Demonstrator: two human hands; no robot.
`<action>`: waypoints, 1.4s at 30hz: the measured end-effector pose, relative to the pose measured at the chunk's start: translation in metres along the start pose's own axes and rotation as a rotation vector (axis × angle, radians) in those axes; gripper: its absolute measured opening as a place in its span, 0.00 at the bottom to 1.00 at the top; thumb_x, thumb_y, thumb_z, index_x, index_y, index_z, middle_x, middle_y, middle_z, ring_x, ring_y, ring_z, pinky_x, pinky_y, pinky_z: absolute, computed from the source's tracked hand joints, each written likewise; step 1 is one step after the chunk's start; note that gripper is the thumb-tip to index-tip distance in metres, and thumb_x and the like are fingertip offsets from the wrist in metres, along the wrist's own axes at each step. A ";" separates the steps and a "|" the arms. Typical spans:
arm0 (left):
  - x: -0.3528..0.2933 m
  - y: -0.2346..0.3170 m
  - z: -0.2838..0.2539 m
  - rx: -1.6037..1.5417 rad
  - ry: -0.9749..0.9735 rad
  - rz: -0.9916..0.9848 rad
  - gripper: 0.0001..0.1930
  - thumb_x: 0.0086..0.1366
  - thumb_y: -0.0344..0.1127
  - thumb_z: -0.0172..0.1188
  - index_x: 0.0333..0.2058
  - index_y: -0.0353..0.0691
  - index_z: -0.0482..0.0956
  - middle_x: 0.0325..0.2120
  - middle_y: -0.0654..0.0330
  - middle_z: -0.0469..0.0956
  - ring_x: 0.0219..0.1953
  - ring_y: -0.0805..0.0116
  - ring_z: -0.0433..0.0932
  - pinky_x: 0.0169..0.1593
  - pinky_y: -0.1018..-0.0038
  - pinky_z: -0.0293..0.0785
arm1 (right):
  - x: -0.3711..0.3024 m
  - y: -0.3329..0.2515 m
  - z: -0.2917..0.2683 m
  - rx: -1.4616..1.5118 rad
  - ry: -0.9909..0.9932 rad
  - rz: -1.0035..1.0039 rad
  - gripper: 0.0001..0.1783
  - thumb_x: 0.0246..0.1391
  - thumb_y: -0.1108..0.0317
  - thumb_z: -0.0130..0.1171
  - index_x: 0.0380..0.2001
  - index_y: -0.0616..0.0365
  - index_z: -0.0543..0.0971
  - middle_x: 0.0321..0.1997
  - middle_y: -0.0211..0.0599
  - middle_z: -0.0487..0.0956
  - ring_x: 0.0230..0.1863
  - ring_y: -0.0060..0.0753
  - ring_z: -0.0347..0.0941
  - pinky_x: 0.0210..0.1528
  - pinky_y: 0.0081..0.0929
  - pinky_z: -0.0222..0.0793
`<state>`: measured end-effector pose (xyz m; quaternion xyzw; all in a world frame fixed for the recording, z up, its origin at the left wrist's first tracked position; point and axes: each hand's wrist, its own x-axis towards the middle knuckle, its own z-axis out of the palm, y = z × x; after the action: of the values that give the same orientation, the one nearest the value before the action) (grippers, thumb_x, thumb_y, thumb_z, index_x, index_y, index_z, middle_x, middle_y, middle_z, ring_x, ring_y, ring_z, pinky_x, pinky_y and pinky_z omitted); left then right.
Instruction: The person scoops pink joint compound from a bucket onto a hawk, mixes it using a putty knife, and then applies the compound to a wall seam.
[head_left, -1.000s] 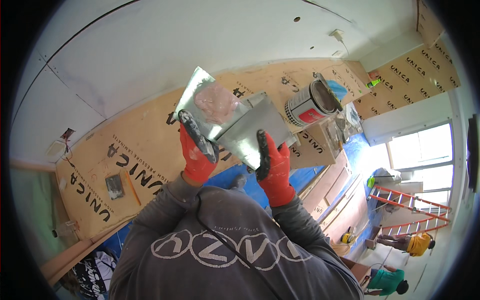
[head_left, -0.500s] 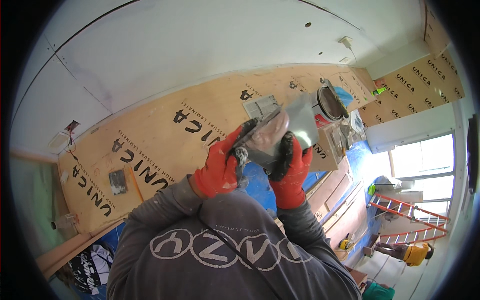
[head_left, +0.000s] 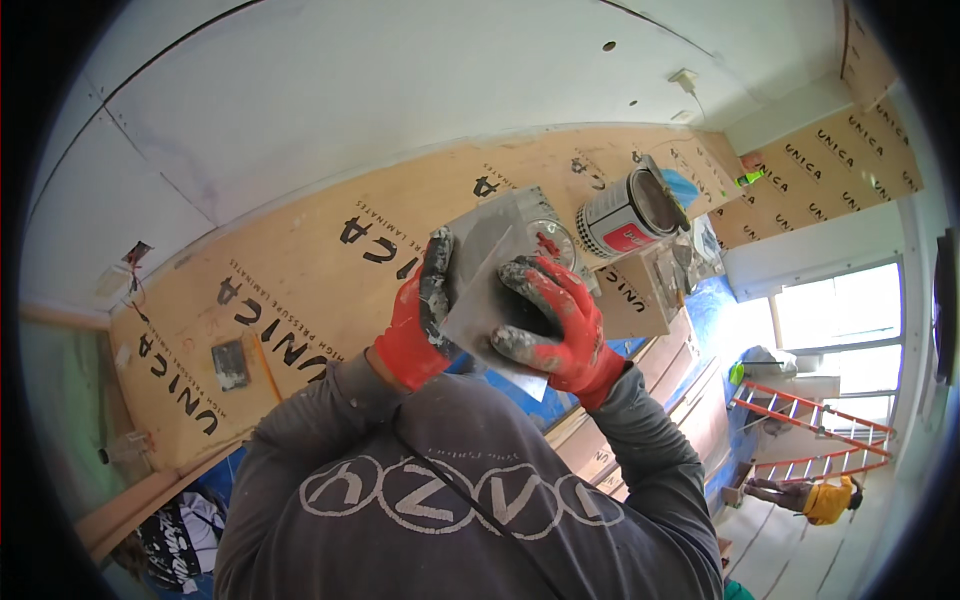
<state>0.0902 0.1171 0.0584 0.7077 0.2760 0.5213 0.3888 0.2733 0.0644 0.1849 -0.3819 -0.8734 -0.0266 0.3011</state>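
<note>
Plates (head_left: pixel 482 300), overlapping, apparently clasped in left hand (head_left: pixel 421 320) and right hand (head_left: pixel 563 328) (undersides hidden).

Red-gloved hands (head_left: pixel 572 340), grey sleeves (head_left: pixel 318 425)

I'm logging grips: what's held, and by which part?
Left hand: rear flat grey metal plate, left edge. Right hand: front flat grey metal plate, right side.

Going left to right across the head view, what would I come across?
White wall box with wires → dark rectangular piece → thin orange stick → red-gloved left hand → red-gloved right hand → orange ladder.
</note>
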 end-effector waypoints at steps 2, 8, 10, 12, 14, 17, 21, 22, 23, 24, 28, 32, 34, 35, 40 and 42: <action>0.001 0.003 0.000 -0.116 -0.028 -0.076 0.38 0.61 0.33 0.64 0.65 0.28 0.55 0.60 0.47 0.66 0.60 0.58 0.69 0.61 0.68 0.67 | -0.006 0.006 0.002 -0.043 -0.077 0.003 0.27 0.40 0.67 0.65 0.48 0.32 0.83 0.57 0.53 0.74 0.56 0.60 0.72 0.54 0.51 0.71; -0.005 0.006 -0.004 -0.176 -0.051 -0.171 0.41 0.60 0.31 0.66 0.66 0.30 0.52 0.61 0.50 0.64 0.63 0.62 0.66 0.63 0.68 0.65 | -0.008 0.011 -0.012 -0.144 -0.261 0.065 0.27 0.40 0.68 0.64 0.49 0.31 0.83 0.58 0.54 0.71 0.57 0.60 0.70 0.57 0.51 0.69; -0.005 0.006 -0.004 -0.171 -0.055 -0.189 0.42 0.60 0.30 0.67 0.67 0.31 0.51 0.62 0.51 0.63 0.63 0.64 0.65 0.64 0.68 0.64 | -0.009 0.013 -0.012 -0.136 -0.255 0.060 0.29 0.40 0.70 0.64 0.50 0.31 0.82 0.58 0.53 0.72 0.57 0.60 0.70 0.57 0.51 0.69; -0.007 0.011 -0.004 -0.203 -0.040 -0.143 0.43 0.59 0.29 0.67 0.67 0.31 0.50 0.62 0.51 0.62 0.64 0.64 0.64 0.65 0.68 0.64 | -0.010 0.015 -0.013 -0.140 -0.248 0.067 0.30 0.41 0.71 0.64 0.51 0.31 0.81 0.57 0.52 0.72 0.58 0.59 0.70 0.58 0.51 0.69; -0.008 0.017 -0.005 -0.260 -0.018 -0.056 0.45 0.58 0.29 0.68 0.68 0.31 0.49 0.63 0.50 0.62 0.65 0.64 0.64 0.65 0.68 0.63 | -0.011 0.017 -0.015 -0.156 -0.240 0.085 0.30 0.42 0.70 0.63 0.52 0.33 0.80 0.55 0.50 0.73 0.58 0.58 0.70 0.58 0.51 0.69; -0.016 -0.002 -0.008 -0.337 0.029 -0.174 0.50 0.54 0.29 0.71 0.69 0.32 0.46 0.65 0.50 0.60 0.64 0.60 0.65 0.66 0.65 0.63 | -0.019 0.032 -0.014 -0.177 -0.192 0.117 0.28 0.44 0.71 0.70 0.52 0.44 0.80 0.55 0.50 0.75 0.55 0.58 0.73 0.55 0.46 0.73; 0.002 -0.015 -0.009 0.130 0.213 0.004 0.44 0.59 0.28 0.65 0.69 0.31 0.47 0.65 0.47 0.59 0.65 0.58 0.63 0.65 0.65 0.64 | -0.044 0.050 -0.010 -0.242 -0.149 0.401 0.24 0.52 0.73 0.60 0.55 0.49 0.76 0.51 0.48 0.76 0.49 0.54 0.74 0.50 0.45 0.73; 0.007 -0.031 -0.005 0.357 0.299 0.146 0.42 0.61 0.27 0.63 0.68 0.29 0.48 0.66 0.45 0.57 0.66 0.56 0.63 0.65 0.64 0.65 | -0.040 0.044 -0.004 -0.201 -0.024 0.399 0.24 0.52 0.74 0.61 0.55 0.52 0.76 0.50 0.48 0.77 0.47 0.54 0.75 0.48 0.44 0.73; 0.004 -0.040 -0.002 0.486 0.331 0.221 0.40 0.62 0.27 0.62 0.68 0.28 0.49 0.66 0.44 0.57 0.66 0.55 0.62 0.65 0.64 0.65 | -0.032 0.033 0.002 -0.161 0.101 0.396 0.24 0.52 0.75 0.61 0.54 0.55 0.76 0.49 0.49 0.77 0.45 0.55 0.75 0.46 0.43 0.74; 0.005 -0.045 0.001 0.616 0.372 0.297 0.38 0.64 0.27 0.60 0.67 0.26 0.50 0.66 0.44 0.57 0.66 0.54 0.62 0.65 0.64 0.65 | -0.025 0.023 0.008 -0.122 0.231 0.399 0.24 0.52 0.75 0.61 0.54 0.57 0.76 0.48 0.49 0.77 0.43 0.55 0.75 0.45 0.42 0.74; -0.001 -0.031 0.012 0.080 0.332 0.156 0.31 0.69 0.28 0.54 0.66 0.24 0.53 0.65 0.41 0.59 0.65 0.48 0.64 0.66 0.61 0.62 | 0.008 -0.017 0.039 -0.161 0.261 0.475 0.22 0.53 0.76 0.60 0.53 0.60 0.75 0.47 0.48 0.77 0.42 0.54 0.76 0.43 0.42 0.75; 0.004 -0.018 0.016 -0.595 0.333 -0.068 0.31 0.70 0.30 0.53 0.66 0.25 0.53 0.64 0.40 0.60 0.65 0.47 0.63 0.67 0.59 0.61 | 0.005 -0.016 0.037 0.032 0.153 0.494 0.22 0.53 0.74 0.61 0.54 0.59 0.75 0.47 0.47 0.77 0.45 0.52 0.75 0.42 0.41 0.75; -0.002 -0.027 0.023 0.040 0.352 0.183 0.30 0.72 0.37 0.50 0.66 0.28 0.53 0.64 0.45 0.61 0.64 0.52 0.64 0.66 0.60 0.62 | 0.003 -0.010 0.037 0.040 0.281 0.577 0.22 0.54 0.72 0.61 0.53 0.59 0.75 0.48 0.47 0.77 0.46 0.52 0.75 0.41 0.41 0.75; -0.009 -0.029 0.025 0.090 0.335 0.184 0.29 0.73 0.40 0.48 0.66 0.29 0.54 0.63 0.47 0.62 0.63 0.54 0.65 0.65 0.61 0.63 | 0.000 -0.011 0.038 0.031 0.265 0.571 0.22 0.54 0.71 0.61 0.53 0.58 0.75 0.48 0.47 0.76 0.47 0.52 0.75 0.42 0.41 0.75; -0.003 -0.004 0.022 -0.693 0.182 -0.140 0.26 0.75 0.43 0.44 0.64 0.31 0.57 0.60 0.50 0.65 0.59 0.59 0.70 0.60 0.65 0.68 | -0.001 -0.013 0.041 -0.028 0.185 0.487 0.21 0.53 0.71 0.61 0.51 0.58 0.76 0.49 0.47 0.75 0.49 0.51 0.74 0.45 0.41 0.75; -0.007 -0.009 0.025 -0.421 0.191 -0.051 0.28 0.73 0.36 0.48 0.65 0.27 0.55 0.62 0.44 0.62 0.61 0.51 0.67 0.64 0.61 0.65 | 0.008 -0.020 0.044 -0.073 0.136 0.417 0.21 0.53 0.71 0.62 0.51 0.59 0.76 0.49 0.47 0.75 0.48 0.52 0.75 0.45 0.41 0.75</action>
<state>0.1119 0.1098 0.0429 0.5513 0.2144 0.6221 0.5129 0.2332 0.0672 0.1572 -0.5622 -0.7517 -0.0212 0.3440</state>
